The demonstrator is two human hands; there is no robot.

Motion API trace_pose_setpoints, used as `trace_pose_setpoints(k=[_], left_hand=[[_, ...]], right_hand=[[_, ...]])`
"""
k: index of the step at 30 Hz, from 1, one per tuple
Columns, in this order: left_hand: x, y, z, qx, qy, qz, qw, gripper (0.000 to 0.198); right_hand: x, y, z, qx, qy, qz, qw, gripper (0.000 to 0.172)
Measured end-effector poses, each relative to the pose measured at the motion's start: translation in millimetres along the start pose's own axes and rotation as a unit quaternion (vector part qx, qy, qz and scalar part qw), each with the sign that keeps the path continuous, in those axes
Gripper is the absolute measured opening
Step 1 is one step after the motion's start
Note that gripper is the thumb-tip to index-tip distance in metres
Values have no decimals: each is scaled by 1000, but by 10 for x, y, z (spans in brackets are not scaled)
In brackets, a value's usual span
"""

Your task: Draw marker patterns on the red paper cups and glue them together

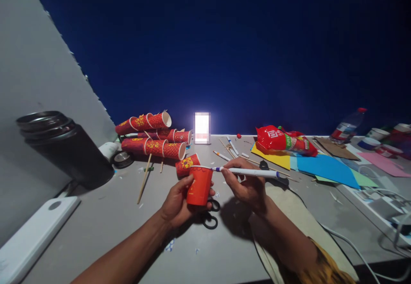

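My left hand (176, 205) is wrapped around a red paper cup (199, 185), holding it upright above the grey table (112, 220). My right hand (245, 185) pinches a white marker pen (248, 172) lying nearly level, its tip at the cup's rim on the right side. Black scissors (210, 215) lie on the table just under the cup. Another red cup with a gold pattern (187, 164) lies on its side right behind the held one.
Stacked red patterned cups (154, 136) lie at the back left with wooden sticks (144, 184). A black flask (66, 147) and a tape roll (122, 158) stand left. Coloured paper sheets (324, 167), a red bag (282, 140), a bottle (348, 126) and cables (359, 249) fill the right.
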State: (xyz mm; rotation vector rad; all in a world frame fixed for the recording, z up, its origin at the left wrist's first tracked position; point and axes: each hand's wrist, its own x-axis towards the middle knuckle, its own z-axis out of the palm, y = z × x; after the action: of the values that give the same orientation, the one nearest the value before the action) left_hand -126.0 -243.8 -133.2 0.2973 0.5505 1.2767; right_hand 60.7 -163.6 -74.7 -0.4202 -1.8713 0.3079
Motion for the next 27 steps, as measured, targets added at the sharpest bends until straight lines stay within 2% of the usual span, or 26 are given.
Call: trace_pose_setpoints(k=[3,7,16,27], left_hand=[[1,-16,-8,6,7,-2,1000,43],[-11,-28,27,3,24,7,1000,39],[1,-45,13,14,13,18,1000,37],[-23,-7,100,18,34,9,999,39]], right_hand=[[-8,-7,0,15,-17,-9,1000,7],[-51,-7,8,29,-50,18,998,7],[-73,54,37,20,-58,23,998,7],[-10,24,22,21,-7,-11,1000,4]])
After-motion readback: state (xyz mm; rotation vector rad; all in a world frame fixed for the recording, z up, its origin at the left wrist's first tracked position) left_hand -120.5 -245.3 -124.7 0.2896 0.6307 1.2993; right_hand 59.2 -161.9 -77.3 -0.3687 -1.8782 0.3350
